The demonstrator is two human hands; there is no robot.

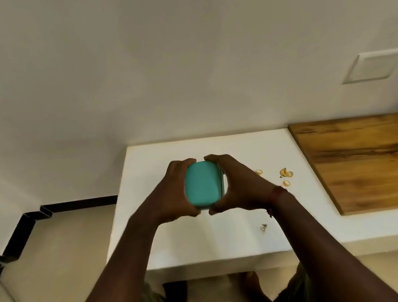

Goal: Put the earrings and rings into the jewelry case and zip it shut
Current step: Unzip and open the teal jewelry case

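Holding teal jewelry case (pixel 203 186) upright, long axis vertical, left hand (pixel 173 191) and right hand (pixel 242 185) grip clamped on its sides

Teal jewelry case (pixel 203 185); gold rings (pixel 286 177); white table (pixel 204 245); brown streaked wood-grain board (pixel 370 162).

Dim, warm, soft-focus view; wide-angle bending at the edges, faint shadows on the wall (pixel 181 52).

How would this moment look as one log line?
hands: left and right hold case | case: looks closed | jewelry: on table, right of case | packed: none seen
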